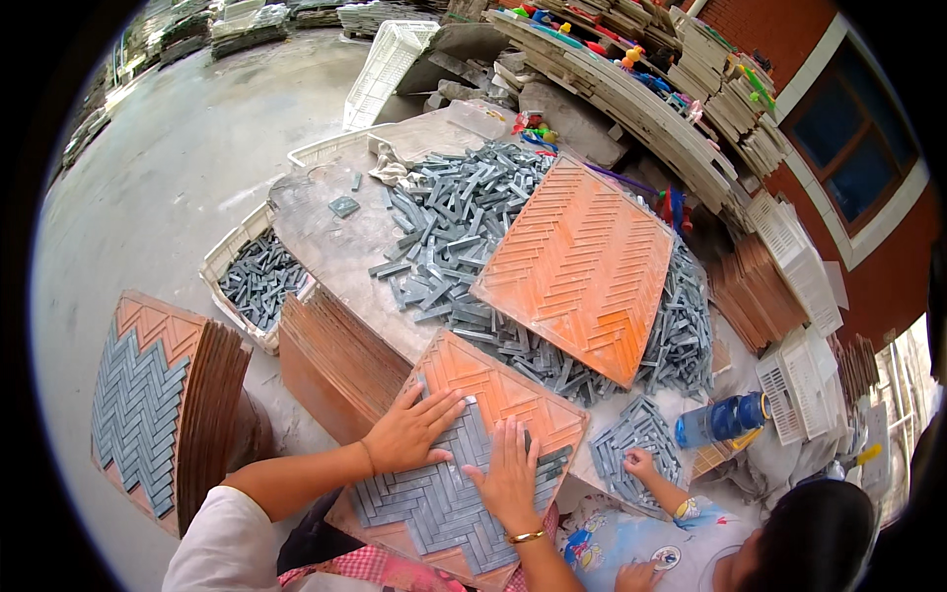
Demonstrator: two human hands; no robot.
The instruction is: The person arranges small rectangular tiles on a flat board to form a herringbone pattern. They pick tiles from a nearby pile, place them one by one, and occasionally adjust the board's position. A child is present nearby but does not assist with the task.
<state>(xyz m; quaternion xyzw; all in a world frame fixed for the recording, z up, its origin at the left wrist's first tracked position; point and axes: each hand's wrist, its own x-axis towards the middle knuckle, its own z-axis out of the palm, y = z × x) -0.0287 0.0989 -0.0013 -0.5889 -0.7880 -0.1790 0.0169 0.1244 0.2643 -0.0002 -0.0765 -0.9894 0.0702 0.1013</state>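
Observation:
An orange board (464, 357) with herringbone grooves rests tilted against the table edge in front of me. Grey stone strips (424, 508) fill much of its lower part in a zigzag pattern; the grooves near its top are bare. My left hand (412, 431) lies flat with fingers spread over the strips at the upper left. To its right, my right hand (510, 476) also presses flat on the strips, fingers stretched, a gold bracelet on its wrist. Neither hand holds anything. A few darker strips (552, 469) sit by the board's right edge.
Loose grey strips (464, 212) heap on the table, under a second orange board (582, 266). Stacked boards (330, 365) stand left, beside a crate of strips (261, 281). At right, another person's hand (639, 462) is over a smaller strip pile, near a blue bottle (725, 419).

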